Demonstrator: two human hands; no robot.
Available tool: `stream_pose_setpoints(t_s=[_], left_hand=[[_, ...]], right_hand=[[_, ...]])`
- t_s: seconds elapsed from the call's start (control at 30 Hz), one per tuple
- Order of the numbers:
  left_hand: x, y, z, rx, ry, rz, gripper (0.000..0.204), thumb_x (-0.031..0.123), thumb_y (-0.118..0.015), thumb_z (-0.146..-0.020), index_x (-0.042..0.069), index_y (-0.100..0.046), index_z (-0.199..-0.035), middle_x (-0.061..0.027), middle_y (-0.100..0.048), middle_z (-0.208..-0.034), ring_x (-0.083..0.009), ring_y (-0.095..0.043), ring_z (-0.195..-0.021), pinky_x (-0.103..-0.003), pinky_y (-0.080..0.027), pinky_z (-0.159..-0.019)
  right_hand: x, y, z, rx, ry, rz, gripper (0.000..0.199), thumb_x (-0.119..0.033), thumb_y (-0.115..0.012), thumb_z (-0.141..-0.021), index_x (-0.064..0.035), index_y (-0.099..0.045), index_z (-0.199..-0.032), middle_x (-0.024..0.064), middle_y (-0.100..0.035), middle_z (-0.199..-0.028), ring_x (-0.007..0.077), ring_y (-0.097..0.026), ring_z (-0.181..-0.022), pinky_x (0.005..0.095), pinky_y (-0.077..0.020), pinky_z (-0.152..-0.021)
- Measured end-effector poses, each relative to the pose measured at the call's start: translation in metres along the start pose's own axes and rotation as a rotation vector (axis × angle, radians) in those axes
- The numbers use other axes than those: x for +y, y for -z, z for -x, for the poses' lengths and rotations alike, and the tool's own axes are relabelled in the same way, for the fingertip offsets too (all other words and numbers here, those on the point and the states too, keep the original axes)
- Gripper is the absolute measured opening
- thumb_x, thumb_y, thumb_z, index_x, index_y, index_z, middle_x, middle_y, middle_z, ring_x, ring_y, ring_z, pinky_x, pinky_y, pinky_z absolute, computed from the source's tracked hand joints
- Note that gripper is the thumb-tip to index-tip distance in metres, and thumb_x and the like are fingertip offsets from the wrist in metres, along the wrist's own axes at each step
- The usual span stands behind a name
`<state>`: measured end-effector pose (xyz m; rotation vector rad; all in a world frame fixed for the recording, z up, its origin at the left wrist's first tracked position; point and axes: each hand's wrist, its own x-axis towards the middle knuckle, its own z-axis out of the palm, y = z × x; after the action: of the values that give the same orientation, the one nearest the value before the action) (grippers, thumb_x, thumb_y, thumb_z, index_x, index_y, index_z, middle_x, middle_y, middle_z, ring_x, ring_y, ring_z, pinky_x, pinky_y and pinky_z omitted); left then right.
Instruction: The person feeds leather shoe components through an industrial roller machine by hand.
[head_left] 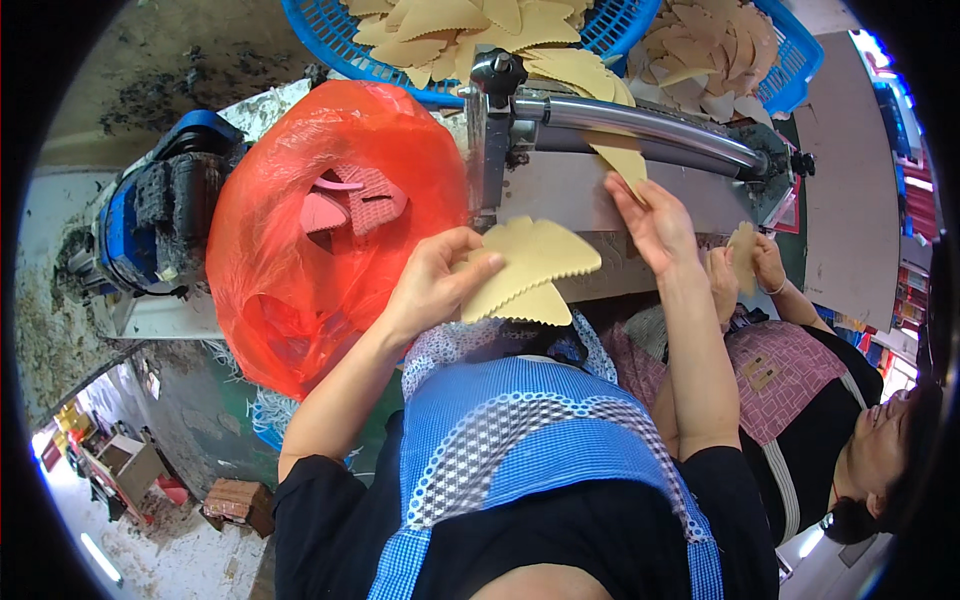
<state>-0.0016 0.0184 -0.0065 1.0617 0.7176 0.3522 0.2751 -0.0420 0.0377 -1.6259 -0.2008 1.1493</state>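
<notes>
My left hand [445,275] pinches a small stack of tan, leather-like cut pieces [530,262] with zigzag edges, held above my blue checked apron. Ahead and to the right, my right hand [655,225] has its thumb and fingers at the tip of another tan piece [622,160]. That piece's far end lies under the shiny metal roller [640,125] of a bench machine. Part of the grip is hidden behind the fingers.
Left of the machine sits a red plastic bag [340,120] holding pink pieces [375,200]. Blue baskets [350,62] of tan pieces stand behind. A blue-and-black motor [165,215] is far left. At right, a co-worker's hands [768,262] hold a tan piece.
</notes>
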Motion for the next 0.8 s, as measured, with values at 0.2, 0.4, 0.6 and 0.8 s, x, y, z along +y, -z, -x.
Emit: stream_pose_setpoints(t_s=[0.2,0.4,0.6,0.8], left_hand=[[-0.001,-0.004,-0.01,0.038,-0.034,-0.216,0.024,0.022,-0.062,-0.097,-0.001,-0.066,-0.092,0.0031,-0.061,-0.074,-0.0012,-0.051,-0.066,-0.02,-0.042,-0.056],[0.0,-0.005,0.006,-0.161,0.039,0.097,0.036,0.016,-0.067,-0.093,-0.007,-0.056,-0.119,-0.0081,-0.066,-0.106,-0.0102,-0.061,-0.098,-0.025,-0.05,-0.083],[0.003,0.005,0.006,-0.057,0.019,-0.082,0.026,0.02,-0.061,-0.097,-0.004,-0.061,-0.107,-0.0014,-0.065,-0.091,-0.0053,-0.058,-0.08,-0.023,-0.049,-0.07],[0.006,-0.004,-0.003,-0.08,0.099,-0.175,0.025,0.02,-0.062,-0.096,-0.002,-0.062,-0.108,-0.0036,-0.066,-0.09,-0.0061,-0.059,-0.079,-0.024,-0.049,-0.065]], right_hand=[[0.033,-0.023,0.022,-0.406,0.342,0.644,0.024,-0.024,-0.069,-0.091,-0.0004,-0.063,-0.089,0.0011,-0.061,-0.073,0.004,-0.053,-0.072,0.0237,-0.0453,-0.065],[0.036,0.004,0.026,-0.202,0.52,0.632,0.023,-0.022,-0.063,-0.095,-0.0011,-0.066,-0.087,0.0011,-0.064,-0.07,0.0047,-0.055,-0.062,0.0243,-0.0452,-0.056],[0.005,-0.002,-0.011,0.004,0.005,-0.102,0.026,-0.021,-0.057,-0.098,0.0034,-0.065,-0.103,0.0145,-0.068,-0.096,0.0136,-0.066,-0.084,0.0186,-0.0505,-0.066],[0.033,-0.002,0.011,-0.512,0.032,0.437,0.022,-0.023,-0.062,-0.096,-0.0029,-0.066,-0.103,0.0045,-0.067,-0.085,0.0078,-0.06,-0.068,0.0198,-0.0471,-0.059]])
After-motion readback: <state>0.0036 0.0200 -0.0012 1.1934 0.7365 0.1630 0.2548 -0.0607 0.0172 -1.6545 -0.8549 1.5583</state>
